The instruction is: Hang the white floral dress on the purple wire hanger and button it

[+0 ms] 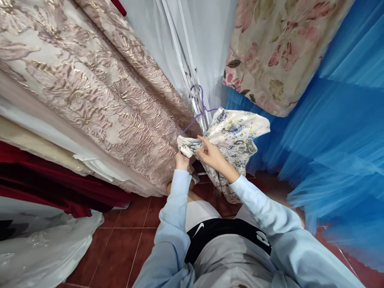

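Note:
A white floral garment (pixel 237 128) with blue and yellow flowers hangs partly on a purple hanger (pixel 203 105). The hanger's hook is up at a white metal rack (pixel 187 76). My left hand (pixel 181 161) is closed on the garment's gathered left edge, close to the hanger's lower left arm. Beside it, my right hand (pixel 211 154) grips the bunched cloth, its index finger stretched toward the left. The garment's right side drapes loosely and its lower part hangs down toward the floor. My fingertips are partly hidden in the folds.
Pink and gold brocade (pixel 99 88) hangs close on the left, with dark red velvet (pixel 45 180) and a white dress (pixel 51 244) below. A cream floral cloth (pixel 276 56) and blue tulle (pixel 345 132) hang on the right. The floor is red tile (pixel 129 240).

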Motion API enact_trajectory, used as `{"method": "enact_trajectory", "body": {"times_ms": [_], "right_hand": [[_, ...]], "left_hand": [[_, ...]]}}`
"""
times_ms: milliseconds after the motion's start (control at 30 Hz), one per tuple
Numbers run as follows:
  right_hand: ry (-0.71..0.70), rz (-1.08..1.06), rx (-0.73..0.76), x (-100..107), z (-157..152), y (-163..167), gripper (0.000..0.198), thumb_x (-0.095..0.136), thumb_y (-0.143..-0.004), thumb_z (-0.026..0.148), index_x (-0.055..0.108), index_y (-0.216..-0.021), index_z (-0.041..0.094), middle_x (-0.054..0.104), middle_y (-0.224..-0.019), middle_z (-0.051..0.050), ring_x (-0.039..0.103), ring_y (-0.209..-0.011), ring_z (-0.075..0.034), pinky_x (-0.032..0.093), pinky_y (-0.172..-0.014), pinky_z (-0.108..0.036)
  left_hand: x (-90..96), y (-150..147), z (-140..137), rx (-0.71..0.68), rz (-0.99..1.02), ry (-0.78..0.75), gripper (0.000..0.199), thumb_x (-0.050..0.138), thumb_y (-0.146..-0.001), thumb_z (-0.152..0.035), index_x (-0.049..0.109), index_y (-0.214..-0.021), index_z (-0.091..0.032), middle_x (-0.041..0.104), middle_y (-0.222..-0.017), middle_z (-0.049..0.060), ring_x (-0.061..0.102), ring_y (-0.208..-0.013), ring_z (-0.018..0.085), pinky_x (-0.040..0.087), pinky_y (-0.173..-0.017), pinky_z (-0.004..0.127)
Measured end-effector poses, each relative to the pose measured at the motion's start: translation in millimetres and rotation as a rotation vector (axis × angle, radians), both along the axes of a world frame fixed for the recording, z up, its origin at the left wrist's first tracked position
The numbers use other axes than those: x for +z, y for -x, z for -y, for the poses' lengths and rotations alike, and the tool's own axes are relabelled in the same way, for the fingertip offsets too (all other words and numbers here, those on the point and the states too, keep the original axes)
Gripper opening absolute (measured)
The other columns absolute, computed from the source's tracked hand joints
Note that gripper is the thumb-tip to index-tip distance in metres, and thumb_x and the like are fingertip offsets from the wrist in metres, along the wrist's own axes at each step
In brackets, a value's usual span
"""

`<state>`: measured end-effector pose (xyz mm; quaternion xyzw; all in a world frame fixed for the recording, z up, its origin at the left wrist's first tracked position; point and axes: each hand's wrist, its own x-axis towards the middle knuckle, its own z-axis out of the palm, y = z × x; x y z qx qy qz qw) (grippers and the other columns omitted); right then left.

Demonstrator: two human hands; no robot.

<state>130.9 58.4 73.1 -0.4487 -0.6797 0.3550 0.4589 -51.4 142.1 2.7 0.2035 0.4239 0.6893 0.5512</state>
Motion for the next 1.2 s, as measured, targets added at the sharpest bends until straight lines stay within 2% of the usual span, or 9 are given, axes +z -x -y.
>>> {"method": "enact_trajectory", "body": {"times_ms": [133,333,467,600,733,833,967,1100,1200], "right_hand": [[0.092,0.254,0.008,-7.7,-2.5,-2.4,0.070,0.062,-0.088,0.022,0.042,-0.155,0.019,0.070,-0.081,-0.003,0.066,-0.079,-0.024,0.045,-0.073,-0.030],[0.143,0.287,-0.054,-16.9,2.7,-14.3,0.065,0.060,-0.090,0.024,0.042,-0.153,0.018,0.073,-0.087,-0.003,0.066,-0.077,-0.022,0.045,-0.072,-0.029],[0.116,0.289,0.008,-17.3,5.0,-16.7,0.068,0.061,-0.089,0.020,0.042,-0.153,0.021,0.073,-0.091,-0.003,0.066,-0.075,-0.021,0.045,-0.073,-0.029],[0.041,0.382,0.126,-25.9,7.3,-10.4,0.061,0.063,-0.086,0.018,0.053,-0.146,0.022,0.074,-0.096,-0.005,0.067,-0.085,-0.022,0.045,-0.078,-0.029],[0.088,0.461,0.137,-44.2,10.2,-7.6,0.048,0.063,-0.081,0.012,0.067,-0.129,0.017,0.074,-0.091,-0.006,0.066,-0.082,-0.022,0.044,-0.078,-0.028],[0.096,0.351,0.128,-53.1,12.8,-17.9,0.044,0.059,-0.083,0.014,0.067,-0.127,0.016,0.074,-0.094,-0.006,0.062,-0.073,-0.018,0.044,-0.074,-0.027],[0.056,0.252,0.074,-49.2,17.7,-45.0,0.026,0.048,-0.091,0.022,0.071,-0.102,0.016,0.075,-0.098,-0.007,0.062,-0.083,-0.020,0.044,-0.078,-0.028],[0.137,0.346,0.132,-47.3,20.6,-69.0,0.028,0.044,-0.094,0.029,0.065,-0.078,0.018,0.071,-0.081,-0.006,0.061,-0.081,-0.021,0.043,-0.076,-0.028],[0.235,0.430,0.109,-61.3,17.6,-83.2,0.021,0.054,-0.088,0.034,0.064,-0.079,0.018,0.071,-0.079,-0.006,0.060,-0.075,-0.021,0.042,-0.071,-0.029]], "left_hand": [[-28.8,-19.2,27.7,0.086,-0.138,-0.021,0.017,0.051,-0.098,-0.028,0.061,-0.096,-0.014,0.071,-0.090,0.008,0.072,-0.084,0.016,0.058,-0.080,0.028],[-57.7,-30.0,69.4,0.071,-0.551,-0.146,0.035,0.053,-0.099,-0.047,0.055,-0.080,-0.017,0.056,-0.063,-0.001,0.058,-0.058,0.012,0.052,-0.067,0.025],[-59.5,-20.2,75.4,0.049,-0.825,-0.215,0.023,0.053,-0.099,-0.035,0.063,-0.089,-0.016,0.067,-0.080,0.007,0.065,-0.079,0.017,0.053,-0.086,0.030],[-70.4,-18.8,85.2,-0.098,-1.329,-0.453,0.032,0.043,-0.099,-0.029,0.065,-0.115,-0.012,0.068,-0.116,0.019,0.064,-0.115,0.028,0.050,-0.105,0.043],[-77.7,-30.5,109.7,-0.207,-1.426,-0.529,0.034,0.040,-0.100,-0.029,0.063,-0.118,-0.010,0.067,-0.115,0.019,0.064,-0.113,0.027,0.053,-0.100,0.042],[-58.0,-38.6,119.0,-0.068,-1.355,-0.517,0.039,0.027,-0.107,-0.031,0.061,-0.097,-0.014,0.063,-0.101,0.014,0.063,-0.098,0.022,0.053,-0.091,0.037],[-5.5,-48.9,113.2,0.073,-1.182,-0.612,0.043,0.027,-0.110,-0.040,0.056,-0.088,-0.017,0.060,-0.096,0.010,0.061,-0.096,0.019,0.049,-0.091,0.033],[36.8,-73.6,100.3,-0.006,-1.190,-0.573,0.039,0.029,-0.110,-0.044,0.055,-0.095,-0.018,0.060,-0.080,0.003,0.060,-0.074,0.015,0.047,-0.075,0.026],[50.5,-102.3,87.2,-0.260,-1.419,-0.605,0.035,0.032,-0.109,-0.041,0.057,-0.098,-0.018,0.062,-0.076,0.003,0.062,-0.069,0.017,0.044,-0.068,0.026]]}}
